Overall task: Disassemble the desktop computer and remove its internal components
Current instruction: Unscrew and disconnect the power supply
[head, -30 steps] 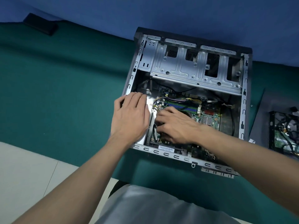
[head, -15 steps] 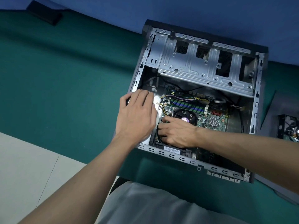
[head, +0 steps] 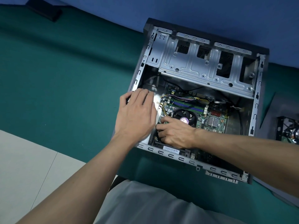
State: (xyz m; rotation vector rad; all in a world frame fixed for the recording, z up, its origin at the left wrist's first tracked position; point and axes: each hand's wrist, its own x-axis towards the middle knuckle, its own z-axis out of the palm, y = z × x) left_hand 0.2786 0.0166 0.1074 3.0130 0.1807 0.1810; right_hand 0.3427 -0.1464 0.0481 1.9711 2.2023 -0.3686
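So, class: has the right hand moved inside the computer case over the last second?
Yes. The right hand has slid off the CPU fan, which it covered before, toward the near left corner of the case.

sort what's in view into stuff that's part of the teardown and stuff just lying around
In the job: computer case, circuit board, fan, left hand resting on the case's edge, right hand inside the case beside the fan.
Lying about: black box on the green cloth, wired part at the far right.
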